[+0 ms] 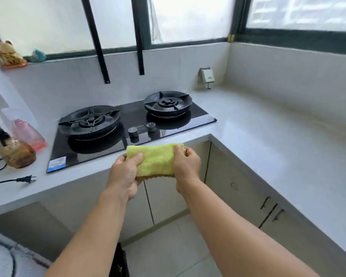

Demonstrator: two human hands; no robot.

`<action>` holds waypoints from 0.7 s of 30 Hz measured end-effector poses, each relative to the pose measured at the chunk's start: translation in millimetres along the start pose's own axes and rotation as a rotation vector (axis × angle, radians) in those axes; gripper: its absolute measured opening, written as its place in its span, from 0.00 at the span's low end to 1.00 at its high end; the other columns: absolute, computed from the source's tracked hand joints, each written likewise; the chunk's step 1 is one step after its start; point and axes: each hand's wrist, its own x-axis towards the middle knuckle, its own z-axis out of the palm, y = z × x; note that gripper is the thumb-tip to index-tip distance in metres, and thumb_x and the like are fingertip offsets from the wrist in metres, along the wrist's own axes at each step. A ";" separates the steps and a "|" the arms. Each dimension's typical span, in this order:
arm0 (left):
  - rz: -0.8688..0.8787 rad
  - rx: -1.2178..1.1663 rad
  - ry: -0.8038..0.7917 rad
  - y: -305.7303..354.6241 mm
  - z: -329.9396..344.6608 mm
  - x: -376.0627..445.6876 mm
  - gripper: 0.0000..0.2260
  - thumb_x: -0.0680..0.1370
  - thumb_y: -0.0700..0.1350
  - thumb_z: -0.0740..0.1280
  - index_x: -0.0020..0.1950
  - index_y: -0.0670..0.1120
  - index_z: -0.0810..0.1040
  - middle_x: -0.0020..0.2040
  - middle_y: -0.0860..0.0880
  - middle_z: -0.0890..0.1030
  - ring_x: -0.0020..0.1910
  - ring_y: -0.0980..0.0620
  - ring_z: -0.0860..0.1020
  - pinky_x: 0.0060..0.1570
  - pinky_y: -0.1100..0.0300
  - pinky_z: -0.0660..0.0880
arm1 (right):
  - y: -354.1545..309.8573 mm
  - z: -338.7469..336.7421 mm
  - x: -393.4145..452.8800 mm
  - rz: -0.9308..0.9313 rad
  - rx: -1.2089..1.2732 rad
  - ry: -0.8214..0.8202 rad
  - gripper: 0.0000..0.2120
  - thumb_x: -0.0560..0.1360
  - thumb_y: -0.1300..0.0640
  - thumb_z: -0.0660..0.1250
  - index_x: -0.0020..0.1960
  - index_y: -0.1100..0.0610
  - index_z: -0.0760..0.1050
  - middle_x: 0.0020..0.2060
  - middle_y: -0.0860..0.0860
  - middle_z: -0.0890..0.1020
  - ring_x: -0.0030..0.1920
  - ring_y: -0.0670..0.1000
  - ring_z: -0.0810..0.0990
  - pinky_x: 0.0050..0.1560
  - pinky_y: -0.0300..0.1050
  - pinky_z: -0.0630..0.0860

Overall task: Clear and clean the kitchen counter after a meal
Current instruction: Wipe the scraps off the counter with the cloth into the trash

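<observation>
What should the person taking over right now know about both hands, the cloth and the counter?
Left hand: grips the left end of the yellow-green cloth.
Right hand: grips its right end. The cloth is folded, held in the air in front of the counter edge, just below the gas hob.
Counter: no dishes in view. An amber bottle, a pink bottle and a loose plug lie left of the hob.
Done: clearing seems finished in this view.
Left: wiping; the cloth touches no surface yet. Whether any part is already wiped cannot be told.
</observation>
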 end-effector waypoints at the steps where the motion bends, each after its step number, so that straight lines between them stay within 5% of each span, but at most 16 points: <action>1: 0.003 0.001 -0.046 -3.0 27.1 -7.2 0.14 0.76 0.34 0.66 0.60 0.41 0.73 0.50 0.40 0.81 0.48 0.40 0.80 0.55 0.38 0.76 | -10.5 -24.7 6.6 -0.036 0.040 0.035 0.10 0.78 0.50 0.61 0.43 0.53 0.75 0.36 0.47 0.75 0.37 0.48 0.72 0.40 0.47 0.75; 5: -0.006 0.019 -0.202 -28.9 146.4 -38.1 0.12 0.76 0.36 0.66 0.58 0.43 0.73 0.49 0.42 0.81 0.47 0.43 0.80 0.53 0.42 0.78 | -49.8 -140.3 39.4 -0.164 0.076 0.213 0.04 0.78 0.52 0.64 0.48 0.50 0.76 0.39 0.42 0.78 0.44 0.48 0.78 0.51 0.47 0.79; 9: -0.034 0.055 -0.360 -65.8 265.6 -78.8 0.05 0.79 0.44 0.64 0.52 0.45 0.73 0.44 0.44 0.79 0.38 0.46 0.78 0.34 0.55 0.78 | -84.8 -266.3 65.7 -0.216 0.100 0.378 0.05 0.77 0.52 0.65 0.50 0.51 0.78 0.41 0.44 0.79 0.48 0.52 0.79 0.54 0.54 0.79; 17: -0.077 0.340 -0.736 -156.6 458.9 -153.7 0.13 0.75 0.33 0.59 0.58 0.37 0.75 0.47 0.38 0.80 0.38 0.41 0.78 0.37 0.55 0.77 | -115.0 -500.4 74.1 -0.128 0.066 0.750 0.12 0.76 0.60 0.59 0.59 0.56 0.69 0.47 0.51 0.75 0.44 0.52 0.74 0.38 0.42 0.71; 21: -0.038 0.482 -0.818 -201.1 529.9 -180.9 0.11 0.75 0.33 0.61 0.51 0.45 0.78 0.44 0.44 0.80 0.42 0.43 0.79 0.45 0.48 0.80 | -103.9 -576.3 66.5 -0.089 0.063 0.882 0.13 0.74 0.65 0.60 0.56 0.52 0.64 0.40 0.45 0.70 0.36 0.46 0.71 0.33 0.42 0.69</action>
